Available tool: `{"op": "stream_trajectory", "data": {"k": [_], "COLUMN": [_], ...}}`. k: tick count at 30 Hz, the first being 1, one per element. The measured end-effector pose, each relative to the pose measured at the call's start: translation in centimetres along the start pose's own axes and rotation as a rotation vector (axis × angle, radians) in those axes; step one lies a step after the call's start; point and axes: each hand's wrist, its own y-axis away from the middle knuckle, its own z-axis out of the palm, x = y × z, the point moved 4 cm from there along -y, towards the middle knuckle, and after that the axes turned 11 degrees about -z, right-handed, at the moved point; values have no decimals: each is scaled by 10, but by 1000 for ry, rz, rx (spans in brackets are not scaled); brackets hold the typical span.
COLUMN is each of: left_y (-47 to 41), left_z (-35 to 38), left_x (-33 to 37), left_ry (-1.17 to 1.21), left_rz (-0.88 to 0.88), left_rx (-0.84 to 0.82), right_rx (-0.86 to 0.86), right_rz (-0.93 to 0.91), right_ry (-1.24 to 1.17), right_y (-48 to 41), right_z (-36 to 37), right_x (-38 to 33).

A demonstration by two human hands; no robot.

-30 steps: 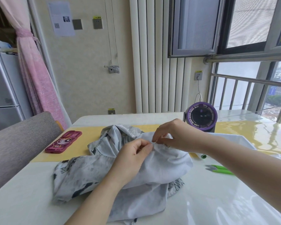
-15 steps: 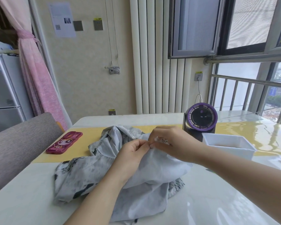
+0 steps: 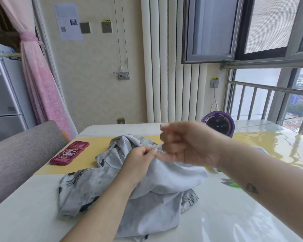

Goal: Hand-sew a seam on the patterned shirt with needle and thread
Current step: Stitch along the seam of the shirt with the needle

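The patterned shirt [image 3: 101, 187], pale grey with dark blotches, lies bunched on the white table [image 3: 234, 219]. My left hand [image 3: 138, 161] pinches a raised fold of the shirt near its top. My right hand [image 3: 185, 144] is lifted just above and to the right of that fold, blurred by motion, its fingers curled with thumb and forefinger pressed together as on a needle. The needle and the thread are too small and blurred to make out.
A red phone case [image 3: 69, 152] lies on the yellow mat [image 3: 98, 142] at the left. A purple fan [image 3: 218, 124] stands behind my right hand. Green snips [image 3: 232, 182] lie right of the shirt. A grey chair [image 3: 19, 151] is at the left.
My right hand has risen up and away from the fold, pulling upward to the right. My left hand has kept its pinch on the shirt. The camera has dipped slightly.
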Motion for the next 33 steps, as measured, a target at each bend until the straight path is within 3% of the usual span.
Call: {"op": "stream_trajectory", "data": {"k": [2,7,16,20,24,28,31,33], "left_y": [1,10,12,9,7,4,2,1], "left_z": [-1,-4,-5,-6,-5,-6,-9,-11], "left_x": [0,3,5,3,3,1,0,-1], "left_ry": [48,94,103,88,16,-10,1,23], "left_rz": [10,79,141,113,103,110,102,93], "left_rx": [-27,-58,-63,-47,-15,9,41,53], "right_rx": [78,272,214,219,161,-11,-199,-238], "right_rz": [-13,-265,-309,-375,-504,-288,41,167], "right_ry": [347,1120,1225,1059,407,-108,-107,201], "right_y": [-4,-11,-13,-8,-8,-9,0,4], "right_z": [-20,-57,-51,-46,-26,-8,-1,-10], "right_x": [22,30,26,15,1,-4,1,9]}}
